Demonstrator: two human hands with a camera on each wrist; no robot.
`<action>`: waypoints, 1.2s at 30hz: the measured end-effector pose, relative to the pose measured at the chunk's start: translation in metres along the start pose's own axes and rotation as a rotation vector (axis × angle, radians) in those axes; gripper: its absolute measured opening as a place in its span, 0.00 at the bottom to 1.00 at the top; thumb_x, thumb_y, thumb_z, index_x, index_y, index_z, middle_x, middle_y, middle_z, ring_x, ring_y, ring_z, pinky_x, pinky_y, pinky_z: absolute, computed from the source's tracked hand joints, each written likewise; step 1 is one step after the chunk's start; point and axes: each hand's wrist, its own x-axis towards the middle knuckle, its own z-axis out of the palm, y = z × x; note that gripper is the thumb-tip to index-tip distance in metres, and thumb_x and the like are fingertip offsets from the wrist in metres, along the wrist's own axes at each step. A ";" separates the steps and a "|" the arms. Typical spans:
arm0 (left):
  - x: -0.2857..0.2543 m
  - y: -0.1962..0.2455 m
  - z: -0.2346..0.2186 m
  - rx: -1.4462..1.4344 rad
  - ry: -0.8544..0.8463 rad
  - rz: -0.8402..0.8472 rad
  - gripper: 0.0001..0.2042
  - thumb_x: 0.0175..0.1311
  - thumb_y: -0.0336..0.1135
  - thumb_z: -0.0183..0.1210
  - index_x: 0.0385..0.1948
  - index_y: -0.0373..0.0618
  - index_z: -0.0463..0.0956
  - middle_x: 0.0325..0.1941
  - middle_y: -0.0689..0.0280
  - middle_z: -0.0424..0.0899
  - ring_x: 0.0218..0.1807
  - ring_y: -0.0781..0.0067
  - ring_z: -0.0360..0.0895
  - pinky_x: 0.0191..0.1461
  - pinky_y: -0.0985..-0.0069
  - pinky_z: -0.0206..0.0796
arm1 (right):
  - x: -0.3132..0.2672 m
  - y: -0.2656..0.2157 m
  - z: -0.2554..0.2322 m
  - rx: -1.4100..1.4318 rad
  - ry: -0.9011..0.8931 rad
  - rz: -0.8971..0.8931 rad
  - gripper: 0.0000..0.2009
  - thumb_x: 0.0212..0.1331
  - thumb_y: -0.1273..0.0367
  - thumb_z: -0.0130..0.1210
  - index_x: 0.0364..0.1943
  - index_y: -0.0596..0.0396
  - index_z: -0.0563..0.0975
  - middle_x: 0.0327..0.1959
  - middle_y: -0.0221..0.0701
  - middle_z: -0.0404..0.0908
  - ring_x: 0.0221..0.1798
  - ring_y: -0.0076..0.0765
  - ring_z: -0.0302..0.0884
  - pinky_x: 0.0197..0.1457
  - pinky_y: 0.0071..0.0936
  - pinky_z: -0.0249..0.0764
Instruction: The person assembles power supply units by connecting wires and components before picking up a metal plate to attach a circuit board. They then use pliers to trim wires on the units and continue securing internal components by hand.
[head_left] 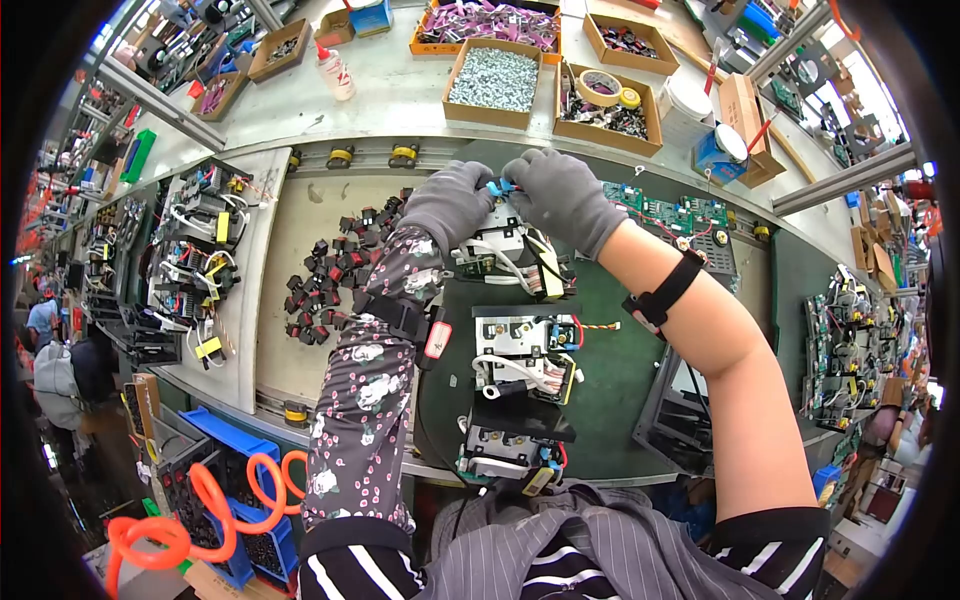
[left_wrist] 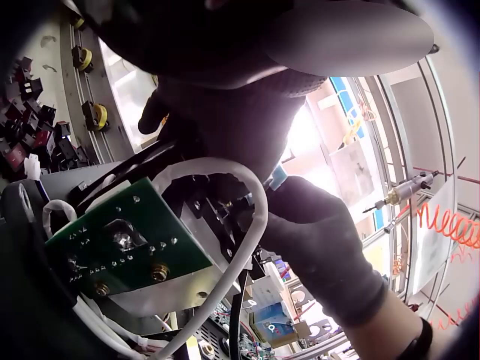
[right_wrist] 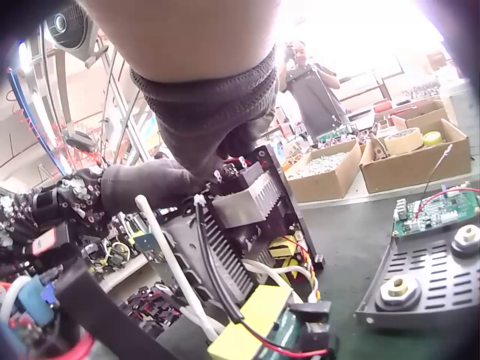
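Both hands wear grey gloves and meet at the far end of an open power board assembly (head_left: pixel 500 255) with heatsinks and white cables. My left hand (head_left: pixel 452 200) pinches a small blue piece (head_left: pixel 493 188) at its fingertips. Close beside it, the fingers of my right hand (head_left: pixel 565 197) pinch another small blue piece (head_left: pixel 507 185). The left wrist view shows blue (left_wrist: pixel 278 178) at the right hand's fingertips, near a white cable (left_wrist: pixel 259 214) looping past a green circuit board (left_wrist: pixel 131 244). Finned heatsinks (right_wrist: pixel 217 251) stand below the hands in the right wrist view. The fingers hide much of what they work on.
Two similar assemblies (head_left: pixel 520 350) (head_left: pixel 515 450) stand nearer the body on the green surface. Black switches (head_left: pixel 340 265) lie loose at left. Right is a slotted black panel (right_wrist: pixel 427 277) with a circuit board. Boxes of screws (head_left: pixel 492 85) and parts (head_left: pixel 610 110) line the back shelf.
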 end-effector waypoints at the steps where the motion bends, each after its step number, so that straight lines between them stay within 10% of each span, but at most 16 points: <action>1: -0.001 0.002 0.000 -0.004 0.001 -0.001 0.15 0.59 0.41 0.52 0.48 0.52 0.74 0.51 0.54 0.75 0.54 0.53 0.72 0.59 0.64 0.62 | 0.001 -0.001 -0.001 0.029 -0.018 0.016 0.10 0.52 0.67 0.52 0.37 0.53 0.77 0.36 0.37 0.78 0.43 0.45 0.77 0.47 0.39 0.74; 9: -0.008 0.011 -0.006 0.048 0.025 -0.048 0.17 0.59 0.44 0.51 0.49 0.51 0.74 0.50 0.55 0.74 0.54 0.56 0.73 0.59 0.65 0.63 | 0.021 0.004 -0.019 0.064 -0.214 -0.088 0.10 0.48 0.69 0.52 0.35 0.56 0.77 0.34 0.42 0.80 0.41 0.47 0.78 0.47 0.36 0.74; 17: -0.007 0.012 -0.005 0.107 0.009 -0.090 0.19 0.59 0.45 0.53 0.53 0.54 0.71 0.54 0.56 0.71 0.56 0.56 0.72 0.60 0.65 0.63 | 0.002 -0.007 0.000 0.203 -0.031 0.383 0.12 0.53 0.61 0.54 0.36 0.54 0.76 0.33 0.41 0.81 0.38 0.47 0.79 0.42 0.38 0.74; 25: -0.002 0.010 -0.002 0.109 0.007 -0.106 0.20 0.59 0.46 0.56 0.53 0.53 0.71 0.54 0.54 0.71 0.57 0.55 0.71 0.61 0.67 0.63 | 0.007 -0.013 -0.004 0.056 -0.083 0.375 0.13 0.58 0.58 0.52 0.34 0.54 0.76 0.30 0.41 0.81 0.37 0.47 0.80 0.42 0.38 0.74; 28: 0.000 0.009 -0.006 0.119 -0.016 -0.093 0.20 0.61 0.46 0.54 0.53 0.52 0.71 0.54 0.53 0.71 0.57 0.54 0.70 0.62 0.68 0.62 | 0.008 0.052 0.062 0.342 0.052 0.389 0.11 0.58 0.62 0.51 0.28 0.55 0.75 0.24 0.42 0.79 0.29 0.46 0.79 0.35 0.38 0.74; 30: -0.001 0.010 -0.006 0.121 -0.026 -0.090 0.19 0.61 0.46 0.54 0.52 0.49 0.71 0.53 0.53 0.72 0.58 0.54 0.70 0.62 0.68 0.61 | -0.007 0.027 0.030 1.635 0.180 1.084 0.09 0.59 0.65 0.48 0.23 0.49 0.71 0.16 0.27 0.72 0.14 0.27 0.69 0.15 0.25 0.64; 35: 0.000 0.005 -0.003 0.109 -0.021 -0.101 0.19 0.61 0.46 0.54 0.50 0.45 0.72 0.52 0.51 0.73 0.58 0.54 0.69 0.62 0.66 0.61 | -0.015 0.007 0.033 1.889 0.457 1.195 0.06 0.60 0.65 0.49 0.28 0.48 0.72 0.15 0.19 0.66 0.13 0.17 0.59 0.13 0.17 0.53; 36: 0.001 0.003 -0.002 0.151 -0.017 -0.089 0.21 0.61 0.50 0.53 0.50 0.47 0.72 0.53 0.52 0.73 0.57 0.54 0.71 0.61 0.65 0.63 | -0.020 0.005 0.029 1.732 0.401 0.991 0.06 0.61 0.65 0.50 0.30 0.50 0.73 0.15 0.19 0.66 0.13 0.16 0.59 0.15 0.16 0.54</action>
